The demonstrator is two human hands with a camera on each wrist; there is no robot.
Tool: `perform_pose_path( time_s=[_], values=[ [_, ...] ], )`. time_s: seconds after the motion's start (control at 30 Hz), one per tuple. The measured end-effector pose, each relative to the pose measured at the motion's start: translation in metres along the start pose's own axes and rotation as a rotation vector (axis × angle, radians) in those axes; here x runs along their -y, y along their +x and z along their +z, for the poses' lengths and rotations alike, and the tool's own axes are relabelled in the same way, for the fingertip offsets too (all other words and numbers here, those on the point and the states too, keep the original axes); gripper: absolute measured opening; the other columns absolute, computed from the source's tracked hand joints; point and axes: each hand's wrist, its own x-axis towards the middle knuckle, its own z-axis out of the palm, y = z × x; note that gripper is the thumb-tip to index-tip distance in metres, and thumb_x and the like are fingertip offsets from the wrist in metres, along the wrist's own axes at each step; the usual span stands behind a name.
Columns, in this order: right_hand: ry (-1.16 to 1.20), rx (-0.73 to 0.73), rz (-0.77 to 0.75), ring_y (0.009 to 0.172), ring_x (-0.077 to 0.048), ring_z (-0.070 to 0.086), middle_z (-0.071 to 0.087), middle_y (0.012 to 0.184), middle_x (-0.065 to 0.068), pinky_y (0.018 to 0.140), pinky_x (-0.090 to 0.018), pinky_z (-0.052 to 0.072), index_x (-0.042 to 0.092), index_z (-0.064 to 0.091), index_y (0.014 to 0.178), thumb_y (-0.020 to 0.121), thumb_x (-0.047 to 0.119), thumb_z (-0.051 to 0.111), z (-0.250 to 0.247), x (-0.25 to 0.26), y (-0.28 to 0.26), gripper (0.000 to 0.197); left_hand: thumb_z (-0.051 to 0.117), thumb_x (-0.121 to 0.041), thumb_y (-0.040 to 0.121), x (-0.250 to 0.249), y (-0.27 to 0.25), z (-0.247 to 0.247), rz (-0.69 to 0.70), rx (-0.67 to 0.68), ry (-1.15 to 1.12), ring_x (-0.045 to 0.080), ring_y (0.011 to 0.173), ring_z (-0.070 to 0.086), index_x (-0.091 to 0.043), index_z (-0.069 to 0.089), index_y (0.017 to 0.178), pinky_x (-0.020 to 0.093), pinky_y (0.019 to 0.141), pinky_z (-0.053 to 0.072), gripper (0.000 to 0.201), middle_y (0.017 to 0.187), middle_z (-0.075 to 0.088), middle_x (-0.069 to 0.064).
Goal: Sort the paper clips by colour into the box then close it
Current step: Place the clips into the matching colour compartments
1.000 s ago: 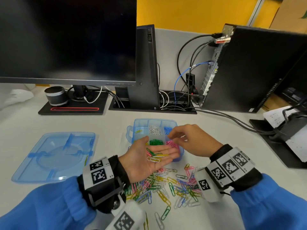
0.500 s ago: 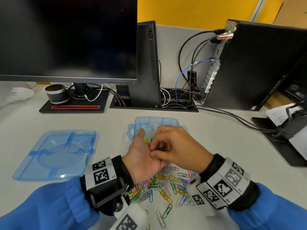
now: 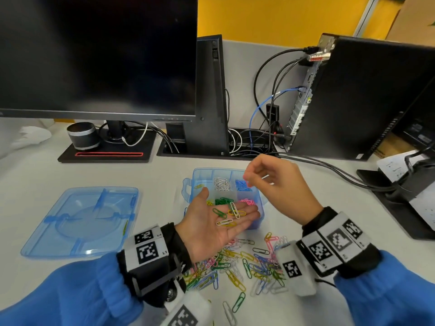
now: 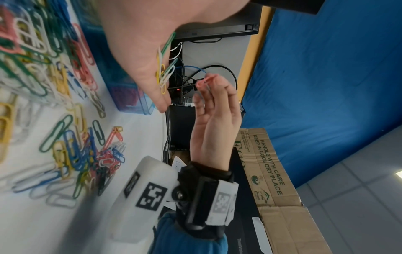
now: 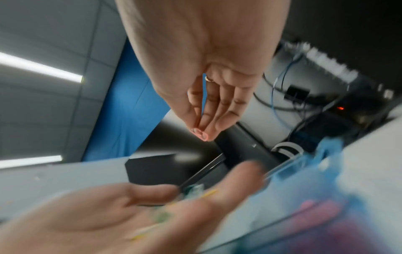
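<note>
My left hand lies palm up in front of the blue compartment box, with a few green, white and yellow clips loose on its straight fingers. My right hand hovers over the box's right side, thumb and forefinger pinching a small pink clip, which also shows at the fingertips in the right wrist view. Inside the box are white clips, blue clips, green clips and pink clips. A mixed pile of clips lies on the table near me.
The box's blue lid lies flat to the left. Behind stand a monitor, a small speaker, a PC tower with cables running across the table, and papers on the right.
My right hand was picking in the left palm; it has risen and moved back right over the box with a pink clip. The left palm stays up, with no pink clip on it.
</note>
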Motion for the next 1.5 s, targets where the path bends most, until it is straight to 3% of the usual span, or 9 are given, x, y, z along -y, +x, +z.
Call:
perform_pose_path(
  time_s=[0.13,0.3,0.4,0.57,0.7,0.83,1.03,1.23,1.5],
  values=[
    [-0.325,0.195,-0.029,0.074,-0.005,0.062,0.07,0.075,0.006,0.068,-0.018,0.047,0.015,0.071,0.08,0.086,0.01,0.065,-0.001,-0.013,-0.004,0.01,0.019,-0.067,0.095,-0.001,0.001,-0.001,-0.013,0.013,0.002,0.039,0.119,0.056,0.013,0.052,0.125,0.039,0.095,0.047,0.091,0.121,0.061,0.029],
    [-0.232,0.302,-0.073,0.077,-0.003,0.062,0.066,0.084,0.012,0.067,-0.009,0.044,0.018,0.075,0.096,0.085,0.023,0.072,0.009,-0.001,-0.007,0.013,0.024,-0.064,0.096,0.001,-0.002,0.003,0.015,0.007,0.015,0.038,0.099,0.067,0.008,0.063,0.111,0.041,0.088,0.054,0.083,0.112,0.066,0.027],
    [-0.212,0.323,-0.058,0.074,-0.005,0.061,0.063,0.078,0.016,0.065,-0.008,0.041,0.017,0.075,0.087,0.083,0.021,0.073,0.015,0.0,-0.011,0.006,0.023,-0.063,0.097,0.003,-0.004,0.004,-0.007,0.024,0.028,0.039,0.084,0.071,0.01,0.065,0.103,0.043,0.076,0.056,0.083,0.107,0.067,0.027],
    [-0.054,0.308,0.063,0.062,0.0,0.059,0.065,0.069,0.012,0.059,-0.009,0.042,0.013,0.071,0.078,0.084,0.012,0.07,0.014,0.002,-0.011,0.006,0.023,-0.059,0.098,0.005,-0.005,0.005,-0.007,0.003,0.068,0.04,0.094,0.067,0.013,0.063,0.104,0.04,0.086,0.052,0.082,0.108,0.065,0.033],
    [0.067,0.319,0.114,0.067,-0.006,0.063,0.066,0.071,0.008,0.062,-0.018,0.05,0.014,0.071,0.078,0.084,0.013,0.071,0.011,0.005,-0.01,0.006,0.018,-0.062,0.097,0.003,-0.003,0.004,-0.038,0.0,0.077,0.04,0.113,0.058,0.015,0.056,0.118,0.038,0.09,0.049,0.089,0.118,0.061,0.032],
    [0.052,0.286,0.072,0.073,-0.01,0.063,0.068,0.073,0.004,0.066,-0.017,0.045,0.016,0.071,0.077,0.083,0.015,0.072,0.01,0.008,-0.009,0.006,0.015,-0.064,0.096,0.003,-0.002,0.003,-0.064,0.002,0.105,0.04,0.117,0.057,0.015,0.055,0.121,0.038,0.098,0.045,0.092,0.119,0.061,0.031],
    [0.163,0.222,0.017,0.072,-0.022,0.067,0.07,0.077,-0.007,0.072,-0.037,0.054,0.008,0.068,0.088,0.088,0.012,0.067,0.01,0.015,-0.009,0.004,0.015,-0.065,0.096,0.003,-0.001,0.002,-0.066,-0.021,0.127,0.039,0.117,0.057,0.015,0.048,0.129,0.037,0.098,0.046,0.092,0.121,0.061,0.031],
    [-0.116,0.353,-0.026,0.064,-0.006,0.06,0.069,0.072,0.002,0.063,-0.012,0.046,0.015,0.075,0.09,0.08,0.016,0.075,0.026,0.015,-0.018,0.01,0.017,-0.06,0.098,0.005,-0.004,0.004,0.004,-0.01,0.073,0.028,0.091,0.068,-0.002,0.062,0.113,0.042,0.09,0.049,0.075,0.097,0.072,0.016],
    [-0.243,0.297,-0.083,0.065,-0.002,0.055,0.062,0.071,0.006,0.061,-0.009,0.042,0.016,0.075,0.087,0.08,0.014,0.075,0.035,0.018,-0.022,0.008,0.021,-0.058,0.099,0.006,-0.006,0.008,-0.001,-0.049,-0.005,0.024,0.103,0.06,-0.001,0.055,0.121,0.04,0.081,0.056,0.07,0.098,0.062,0.011]
  ],
)
